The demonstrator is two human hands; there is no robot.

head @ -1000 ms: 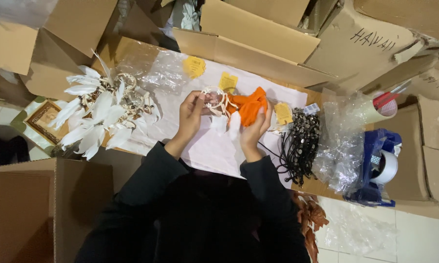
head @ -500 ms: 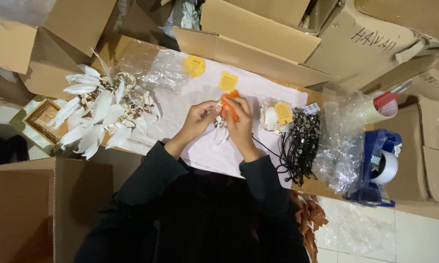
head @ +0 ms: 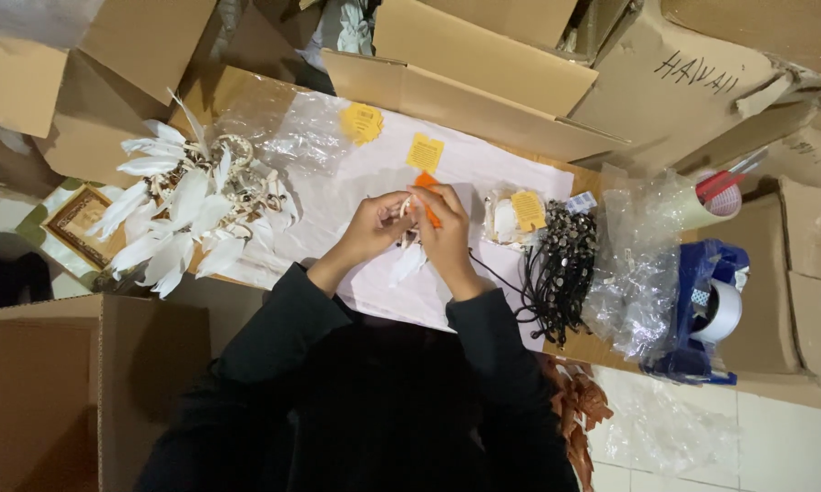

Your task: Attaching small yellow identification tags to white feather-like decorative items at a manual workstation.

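Both hands, left (head: 371,228) and right (head: 447,232), meet mid-surface (head: 337,187), each grip pinched narrow on the orange tag (head: 428,198) above a white feather (head: 407,262); best kept steady, feather undisturbed.

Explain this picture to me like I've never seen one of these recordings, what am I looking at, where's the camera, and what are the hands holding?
There is no machine here. A person in dark sleeves works with two bare hands, and one camera looks straight down on them from above.

The left hand and right hand meet over a white sheet spread on a cardboard surface. Together they pinch a small orange piece with pale strands; what it is exactly is too small to tell.

Left of the hands lies a bundle of white feathers. Right of them sit a small clear packet with a yellow tag, a bunch of black beaded cords, crumpled clear plastic bags and a blue tape dispenser. Brown cardboard boxes surround everything.
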